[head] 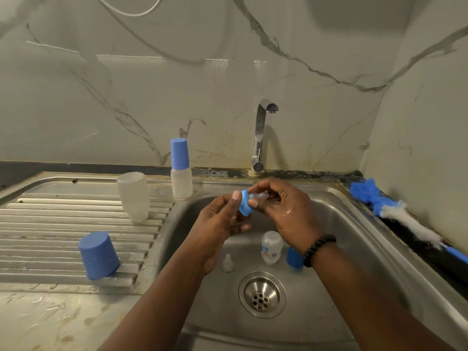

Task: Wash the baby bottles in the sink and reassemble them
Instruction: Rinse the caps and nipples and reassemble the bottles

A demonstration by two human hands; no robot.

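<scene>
Over the steel sink (336, 224), my left hand (220, 221) pinches a blue screw ring (245, 205). A clear teat (258, 197) pokes through the ring, and my right hand (283, 209) pinches that teat. Down in the basin lie a small clear bottle (271, 247), a loose clear teat (227, 263) and a blue cap (294, 258) partly hidden behind my right wrist. An assembled bottle with a blue cap (180, 168) stands at the sink's back left edge. On the draining board an upturned clear bottle (133, 196) and an upturned blue cap (98, 255) stand.
The tap (260, 138) rises behind the basin, with no water running. A blue and white bottle brush (395, 211) lies on the right ledge against the wall. The drain (262, 295) sits at the basin's front. The ribbed draining board (50, 224) is wet.
</scene>
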